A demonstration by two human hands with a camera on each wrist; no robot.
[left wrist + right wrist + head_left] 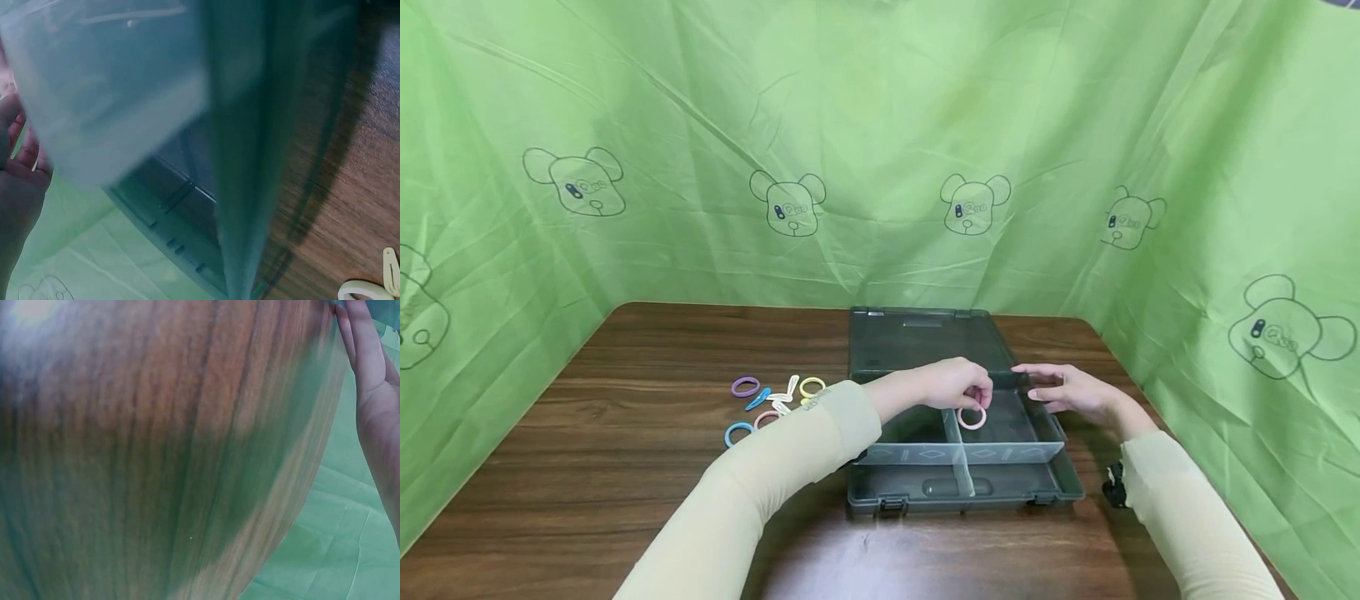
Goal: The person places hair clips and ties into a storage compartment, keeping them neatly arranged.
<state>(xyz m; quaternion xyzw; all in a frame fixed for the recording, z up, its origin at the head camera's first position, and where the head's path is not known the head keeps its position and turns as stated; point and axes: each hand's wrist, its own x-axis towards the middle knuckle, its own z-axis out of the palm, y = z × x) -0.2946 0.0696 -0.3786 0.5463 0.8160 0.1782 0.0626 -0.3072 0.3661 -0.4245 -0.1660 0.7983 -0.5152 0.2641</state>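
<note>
Hanging from the curled fingertips of the left hand [958,385], a pink hair tie [973,428] is pinched by its upper edge, over the far right compartment; how high above the floor is hard to judge. Just left of it stands the short divider [954,427], and nearer the person than the hand runs the long divider [1018,452]. Swinging against either, the tie could snag or knock the panel askew; a grip on so little of the ring might also let it slip into a neighbouring section. Right of that hand, the right hand [1078,393] extends its fingers by the rear corner of the translucent grey organizer box [962,503]; whether it presses there I cannot tell, so a bump might shift the box. Beyond the left hand, the lid [925,342] lies back. Left of it, beside the sleeve [797,442], sit a yellow hair tie [802,388], white snap clips [792,388] and a blue hair tie [727,435], which a dragging forearm could scatter.
</note>
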